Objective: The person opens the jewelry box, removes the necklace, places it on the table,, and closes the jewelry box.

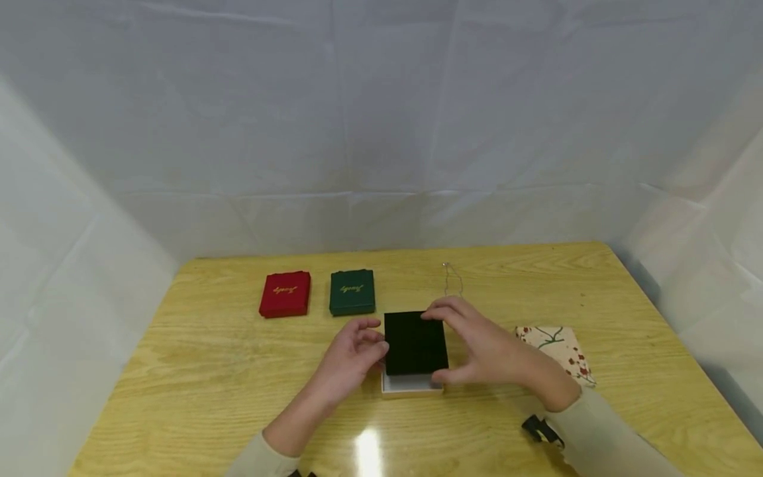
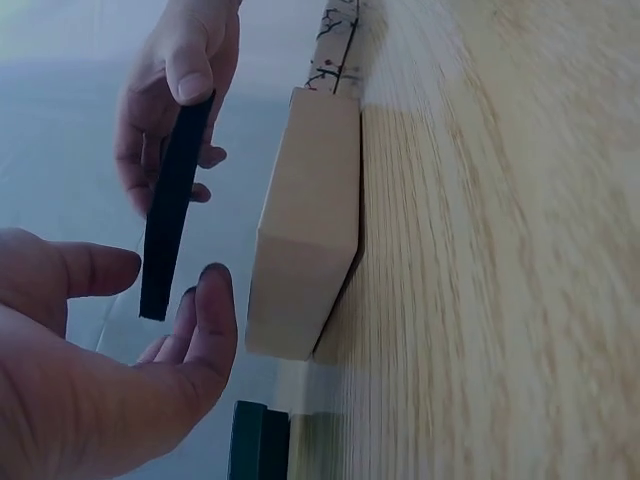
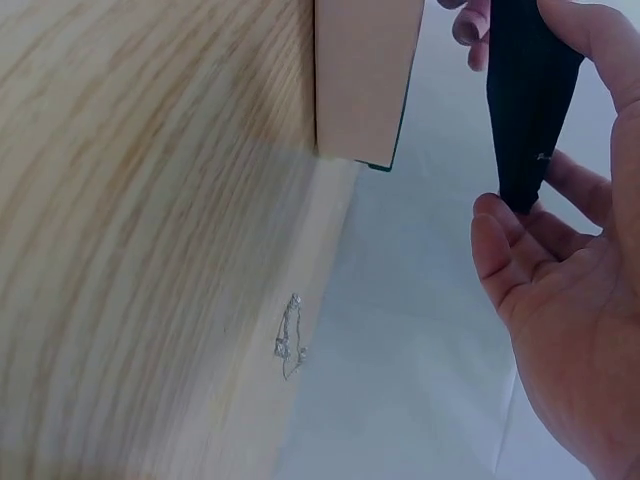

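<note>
Since the black pad (image 1: 415,343) is up in the air over the open pale box (image 2: 305,220), I'd guess how those two line up is what matters; the right hand (image 1: 481,344) has the pad pinched at its near and far edges, thumb on the person's side; the left hand (image 1: 352,354) is right by the left edge, thumb and fingertips spread apart with the pad between, tbh can't tell if the thumb touches; so the right's the one holding it; pad looks roughly square, so no real long axis; left wrist view shows a clear gap above the box; from the head view, a strip of white inside peeks out on the near side.
</note>
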